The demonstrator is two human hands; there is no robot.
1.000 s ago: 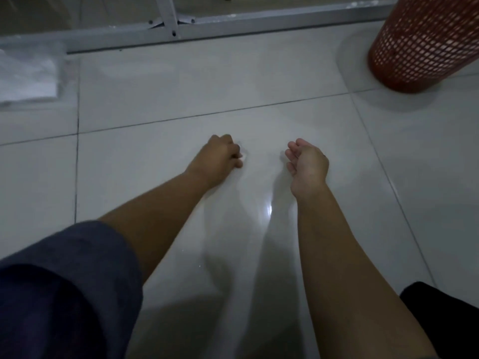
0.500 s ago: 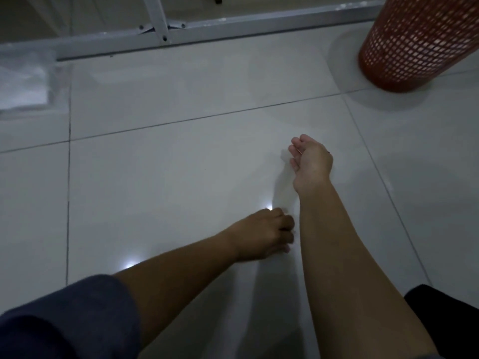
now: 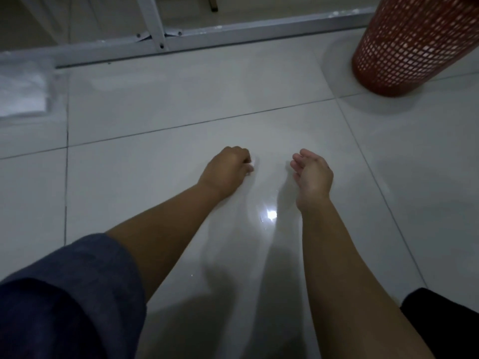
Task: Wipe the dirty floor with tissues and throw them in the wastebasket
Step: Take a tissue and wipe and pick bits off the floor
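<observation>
My left hand (image 3: 228,169) is curled around a small white tissue (image 3: 251,167) and presses it onto the glossy white tile floor (image 3: 168,182); only a sliver of tissue shows past the fingers. My right hand (image 3: 312,174) hovers beside it to the right, fingers loosely curled and palm turned inward, holding nothing. The red mesh wastebasket (image 3: 412,45) stands on the floor at the far right, well beyond both hands.
A white plastic pack of tissues (image 3: 22,92) lies at the far left. A grey metal frame rail (image 3: 207,35) with an upright leg runs along the back. A lamp glare (image 3: 270,215) shines on the tile between my arms.
My left hand with the tissue slid back toward me half a second ago and has now pushed forward again to beside my right hand. The right hand has barely moved.
</observation>
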